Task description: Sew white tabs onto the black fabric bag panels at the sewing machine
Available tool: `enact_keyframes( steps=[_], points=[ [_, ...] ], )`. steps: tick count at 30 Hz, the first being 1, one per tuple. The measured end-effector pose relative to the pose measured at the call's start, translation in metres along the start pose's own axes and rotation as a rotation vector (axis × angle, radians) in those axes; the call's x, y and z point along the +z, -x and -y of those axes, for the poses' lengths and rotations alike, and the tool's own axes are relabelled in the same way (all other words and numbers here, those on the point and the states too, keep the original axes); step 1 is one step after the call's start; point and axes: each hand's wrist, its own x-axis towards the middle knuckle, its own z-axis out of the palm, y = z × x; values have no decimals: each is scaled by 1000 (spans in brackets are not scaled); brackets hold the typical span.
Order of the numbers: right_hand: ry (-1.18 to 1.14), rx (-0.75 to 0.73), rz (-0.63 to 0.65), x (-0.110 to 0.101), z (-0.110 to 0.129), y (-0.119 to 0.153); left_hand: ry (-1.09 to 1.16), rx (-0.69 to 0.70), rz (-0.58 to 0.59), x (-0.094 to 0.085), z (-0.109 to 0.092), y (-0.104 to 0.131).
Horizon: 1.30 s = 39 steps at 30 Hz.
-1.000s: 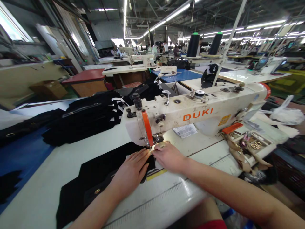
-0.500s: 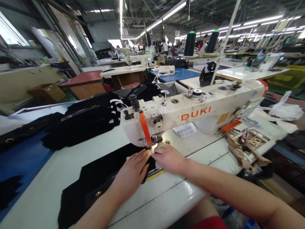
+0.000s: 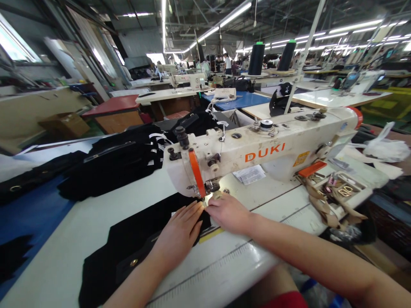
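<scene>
A black fabric piece (image 3: 128,233) lies on the sewing machine bed, its right end under the needle area. My left hand (image 3: 180,233) rests flat on it, fingers stretched toward the needle and thumb apart. A brass eyelet (image 3: 133,262) shows beside my left wrist. Close by on the right, my right hand (image 3: 227,212) has its fingers bent and pressed together at the fabric's edge, right below the presser foot; its thumb is hidden. The white sewing machine (image 3: 224,158) carries an orange guard strip (image 3: 197,172) in front of its needle bar.
Behind the machine lies a heap of black fabric pieces (image 3: 118,162) with white strips. At right stands a tray (image 3: 359,194) of metal rings, with beige straps (image 3: 321,209) hanging over it. Thread cones (image 3: 256,60) stand farther back. A paper label (image 3: 249,174) lies under the machine arm.
The whole view has shifted very slightly. Both hands stay at the needle, and the black fabric shows hardly any movement.
</scene>
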Motion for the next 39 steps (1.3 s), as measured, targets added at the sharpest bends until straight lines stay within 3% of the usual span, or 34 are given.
enact_keyframes(
  steps=[9,25,29,33,36,39],
  points=[
    [0,12,20,-2,1,0,-31,11,-2,0,1,-1],
    [21,37,-69,1,-4,3,-58,-23,-35,4,16,-11],
    [1,20,-161,1,-2,8,-70,-45,7,-3,6,9],
    [-56,-6,-244,2,0,12,-184,-57,-21,-27,-10,39],
    [-100,-19,-274,2,1,15,-290,-167,-136,-50,-15,71],
    [-147,-31,-288,2,4,18,-286,-227,-44,-57,-10,117]
  ],
)
